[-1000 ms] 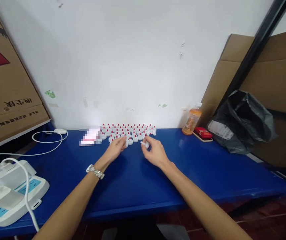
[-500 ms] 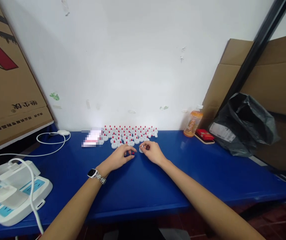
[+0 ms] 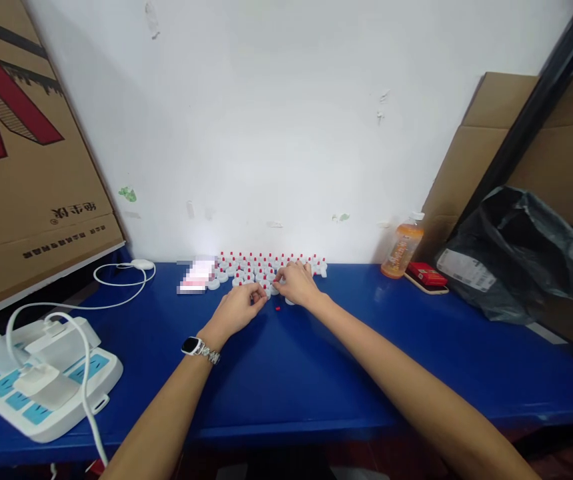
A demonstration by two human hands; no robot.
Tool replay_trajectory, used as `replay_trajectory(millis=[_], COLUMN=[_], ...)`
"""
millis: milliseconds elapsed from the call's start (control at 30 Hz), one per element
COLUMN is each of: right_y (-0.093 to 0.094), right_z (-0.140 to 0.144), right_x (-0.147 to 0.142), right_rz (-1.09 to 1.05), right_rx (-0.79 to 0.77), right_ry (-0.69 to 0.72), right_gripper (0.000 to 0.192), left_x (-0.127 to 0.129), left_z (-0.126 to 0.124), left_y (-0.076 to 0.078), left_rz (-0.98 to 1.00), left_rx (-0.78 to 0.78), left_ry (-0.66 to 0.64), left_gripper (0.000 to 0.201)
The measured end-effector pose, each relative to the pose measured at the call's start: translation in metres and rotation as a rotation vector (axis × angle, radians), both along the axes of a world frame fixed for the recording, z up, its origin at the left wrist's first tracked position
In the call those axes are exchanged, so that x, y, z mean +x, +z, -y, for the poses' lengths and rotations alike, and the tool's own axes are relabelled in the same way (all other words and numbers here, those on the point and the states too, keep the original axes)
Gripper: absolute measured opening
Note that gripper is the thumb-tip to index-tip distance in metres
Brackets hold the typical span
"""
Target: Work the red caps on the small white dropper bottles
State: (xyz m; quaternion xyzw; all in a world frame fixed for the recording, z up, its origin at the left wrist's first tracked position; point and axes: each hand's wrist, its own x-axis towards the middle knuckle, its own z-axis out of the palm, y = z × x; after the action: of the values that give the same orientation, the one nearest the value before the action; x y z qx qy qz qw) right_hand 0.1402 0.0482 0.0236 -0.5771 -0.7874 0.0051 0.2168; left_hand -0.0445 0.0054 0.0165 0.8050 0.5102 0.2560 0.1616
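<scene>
A cluster of several white caps with small red tips (image 3: 237, 280) stands near the wall. Over its front right part, my right hand (image 3: 297, 285) pinches a red-tipped white cap (image 3: 275, 289) between thumb and fingers. My left hand (image 3: 239, 308) is closed, fingertips together beside the front caps; what it holds, if anything, is hidden. A loose red tip (image 3: 278, 308) lies on the blue table between the hands. Part of another white cap (image 3: 290, 302) shows below my right hand, its top covered.
A white power strip (image 3: 51, 387) with plugs and cables is at the left, near a cardboard box (image 3: 61, 173). A pixelated patch (image 3: 196, 275) adjoins the caps. At right are an orange drink bottle (image 3: 402, 248), a red box (image 3: 426, 274) on a phone and a grey plastic bag (image 3: 501, 260).
My right hand has left the near white cap and moved up to the cluster. My left hand has drawn off the loose red tip and closed beside the front caps. The view has shifted left.
</scene>
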Motion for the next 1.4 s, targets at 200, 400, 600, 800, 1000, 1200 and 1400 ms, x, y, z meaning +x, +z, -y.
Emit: replay_trajectory(millis=[200,400,600,800,1000,1200,1400], right_y=[0.000,0.001,-0.012,-0.020,-0.020,-0.012,-0.006], right_z=[0.004,0.042,0.070,0.078,0.078,0.080,0.082], right_x=[0.011,0.036,0.030,0.021,0.014,0.011,0.011], right_rz=[-0.209,-0.537,-0.599,-0.698,-0.565,-0.304,-0.108], right_rx=[0.108,-0.044,-0.011,0.024,0.246,0.397,0.460], right_ry=[0.084,0.376,0.403,0.332,0.346,0.303,0.242], right_gripper=[0.011,0.018,0.024,0.019,0.013,0.014,0.015], left_x=[0.005,0.024,0.037,0.029,0.031,0.035,0.038], left_z=[0.004,0.010,0.019,0.019,0.014,0.013,0.007], left_y=[0.006,0.005,-0.001,-0.001,-0.005,-0.003,-0.008], left_rz=[0.062,0.166,-0.024,-0.131,0.062,0.249,0.467], left_rx=[0.082,0.215,0.321,0.365,0.276,0.187,0.043], left_ry=[0.026,0.006,-0.150,-0.206,-0.174,-0.087,-0.091], left_gripper=[0.039,0.034,0.025,0.027,0.032,0.038,0.046])
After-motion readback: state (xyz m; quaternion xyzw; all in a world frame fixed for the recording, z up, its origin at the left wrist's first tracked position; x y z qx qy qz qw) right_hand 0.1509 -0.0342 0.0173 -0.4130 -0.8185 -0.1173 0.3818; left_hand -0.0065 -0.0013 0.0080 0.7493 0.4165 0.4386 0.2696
